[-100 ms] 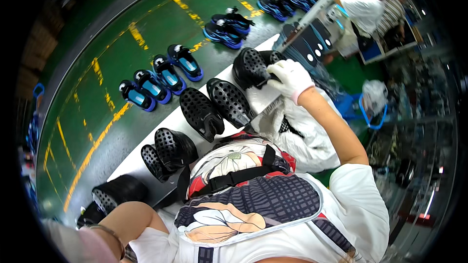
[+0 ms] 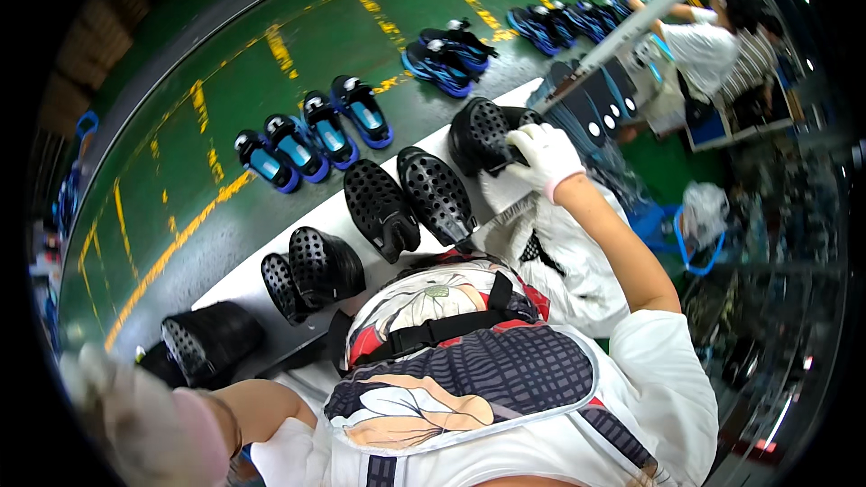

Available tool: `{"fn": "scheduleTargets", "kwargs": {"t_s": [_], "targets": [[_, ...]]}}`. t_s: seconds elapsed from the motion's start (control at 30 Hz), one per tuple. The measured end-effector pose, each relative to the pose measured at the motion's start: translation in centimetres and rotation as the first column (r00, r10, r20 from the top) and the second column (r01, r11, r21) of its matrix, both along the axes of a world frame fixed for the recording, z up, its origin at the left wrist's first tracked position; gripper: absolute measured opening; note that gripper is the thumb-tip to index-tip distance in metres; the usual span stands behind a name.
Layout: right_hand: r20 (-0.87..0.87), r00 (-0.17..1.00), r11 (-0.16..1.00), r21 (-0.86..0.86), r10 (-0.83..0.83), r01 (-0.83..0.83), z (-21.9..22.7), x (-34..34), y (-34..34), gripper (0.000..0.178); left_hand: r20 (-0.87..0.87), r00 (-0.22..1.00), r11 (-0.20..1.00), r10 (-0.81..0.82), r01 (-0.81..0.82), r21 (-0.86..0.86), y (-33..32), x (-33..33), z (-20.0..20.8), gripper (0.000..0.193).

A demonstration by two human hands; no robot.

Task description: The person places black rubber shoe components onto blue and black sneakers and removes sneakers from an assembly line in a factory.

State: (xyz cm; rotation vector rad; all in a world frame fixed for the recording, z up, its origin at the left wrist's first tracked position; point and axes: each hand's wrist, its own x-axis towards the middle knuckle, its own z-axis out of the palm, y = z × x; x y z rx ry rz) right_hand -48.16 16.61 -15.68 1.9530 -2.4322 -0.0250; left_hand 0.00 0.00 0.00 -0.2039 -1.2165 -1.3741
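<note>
My right hand (image 2: 544, 160), in a white glove, has its fingers bent around the near edge of a black perforated clog (image 2: 483, 135) on a white narrow bench (image 2: 236, 287). Part of a second black shoe behind it is covered by the hand. At the lower left, my left hand (image 2: 135, 410), also gloved, is smeared by motion and its fingers cannot be made out. Nearest to it is a black clog (image 2: 212, 338) at the bench's left end. Between my hands stand more black clogs: a middle pair (image 2: 383, 203) and a smaller-looking pair (image 2: 320, 266).
Blue-and-black shoes (image 2: 316, 131) stand in rows on the green floor (image 2: 325, 45) with yellow lines. A grey pole (image 2: 658, 9) slants at the upper right; two people (image 2: 713, 50) sit beyond it. White cloth (image 2: 577, 275) and a blue frame with a plastic bag (image 2: 704, 216) lie to my right.
My left hand has risen further into view at the lower left. The whole view has shifted slightly. My right hand stays at the same clog.
</note>
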Motion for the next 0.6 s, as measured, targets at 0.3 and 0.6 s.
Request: {"fn": "scheduleTargets", "kwargs": {"t_s": [0.3,0.6], "targets": [[0.106,0.966,0.972,-0.035,0.236,-0.234,-3.4,-1.5,-1.3,0.052,0.805,0.468,0.709,0.364,-0.700,0.086,8.8,-7.3,-6.5,0.024],[0.008,0.943,0.937,0.111,0.334,-0.332,-4.3,-4.7,-2.1,0.054,0.863,0.244,0.602,0.442,-0.794,-0.083,13.2,-6.9,-11.8,0.022]]}}
